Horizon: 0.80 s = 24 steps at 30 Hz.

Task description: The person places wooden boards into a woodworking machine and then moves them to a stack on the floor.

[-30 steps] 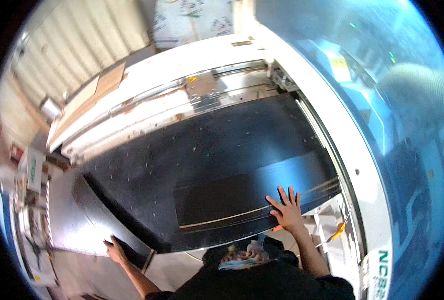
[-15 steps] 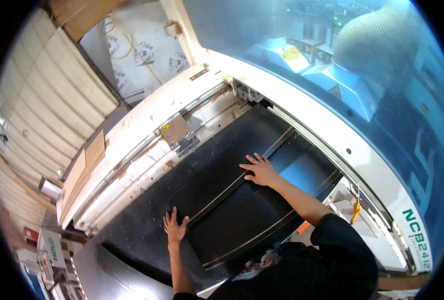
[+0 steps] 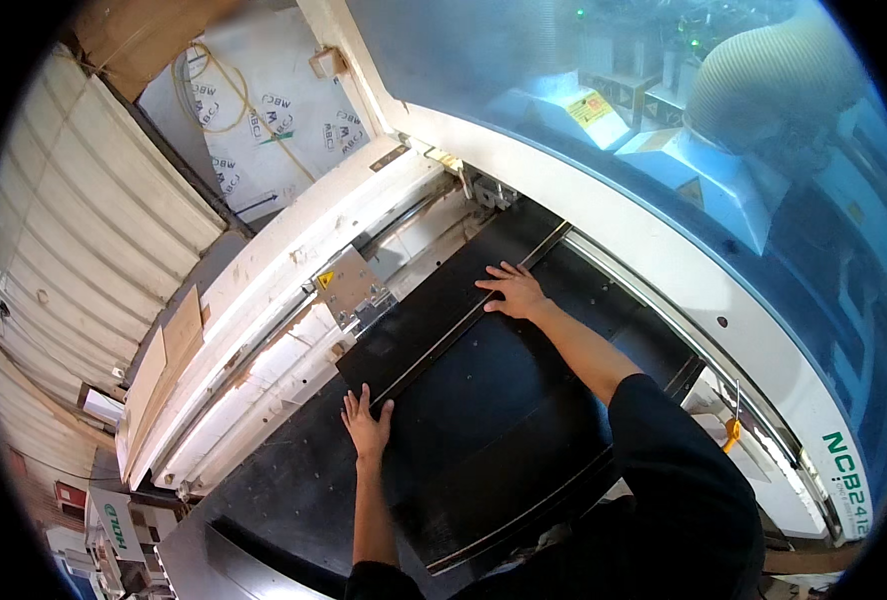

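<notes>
A large black panel [image 3: 494, 390] with pale lines running along its length lies flat on the dark table [image 3: 284, 480] of a white machine. My left hand [image 3: 367, 432] rests near the panel's left end, its fingers spread and pointing away from me. Farther off to the right, my right hand [image 3: 516, 293] lies palm down on the panel beside a pale line, fingers apart. Neither hand grips anything. The panel's far edge sits close to a metal plate [image 3: 348, 285] with a yellow warning label. My dark sleeve and body hide part of its near side.
Beyond the panel runs a white machine rail [image 3: 264, 360]. On the right, a white machine frame [image 3: 684, 290] carries a blue see-through cover [image 3: 524, 60]. A yellow-orange handled tool [image 3: 732, 435] is near the frame. Thin boards [image 3: 169, 355] lean at the left.
The panel has slid away from me, and its far edge is now nearer the metal plate. Both hands have moved forward with it, staying flat. The view has shifted slightly.
</notes>
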Each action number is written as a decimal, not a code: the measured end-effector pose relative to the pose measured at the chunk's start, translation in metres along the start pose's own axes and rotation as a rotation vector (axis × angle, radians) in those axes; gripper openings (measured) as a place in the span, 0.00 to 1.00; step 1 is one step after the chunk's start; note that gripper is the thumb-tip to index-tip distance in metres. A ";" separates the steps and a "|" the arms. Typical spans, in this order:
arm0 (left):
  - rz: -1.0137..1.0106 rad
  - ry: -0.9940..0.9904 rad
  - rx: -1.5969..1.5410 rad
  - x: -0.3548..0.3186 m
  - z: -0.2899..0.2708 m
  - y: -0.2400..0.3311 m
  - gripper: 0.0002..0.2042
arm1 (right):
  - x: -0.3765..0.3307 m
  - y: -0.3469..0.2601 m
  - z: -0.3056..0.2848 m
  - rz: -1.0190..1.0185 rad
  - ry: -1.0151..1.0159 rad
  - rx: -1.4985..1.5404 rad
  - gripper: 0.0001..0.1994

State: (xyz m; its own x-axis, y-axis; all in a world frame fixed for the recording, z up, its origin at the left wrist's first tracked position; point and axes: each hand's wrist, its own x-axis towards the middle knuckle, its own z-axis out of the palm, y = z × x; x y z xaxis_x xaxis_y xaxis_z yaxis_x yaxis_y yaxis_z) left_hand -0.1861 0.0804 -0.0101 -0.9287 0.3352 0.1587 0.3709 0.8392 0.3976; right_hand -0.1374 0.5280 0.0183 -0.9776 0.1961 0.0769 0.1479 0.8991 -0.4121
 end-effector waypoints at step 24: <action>0.115 0.227 -0.054 0.041 0.039 0.065 0.32 | -0.008 0.037 0.032 0.385 0.272 -0.170 0.55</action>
State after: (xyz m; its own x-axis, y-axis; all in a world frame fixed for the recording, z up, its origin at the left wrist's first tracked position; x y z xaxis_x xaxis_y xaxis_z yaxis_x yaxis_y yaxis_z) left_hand -0.1998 0.1652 -0.0126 -0.8589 0.3174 0.4020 0.4792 0.7750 0.4120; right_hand -0.1289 0.5474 -0.0262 -0.7761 0.6009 0.1915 0.5349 0.7880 -0.3049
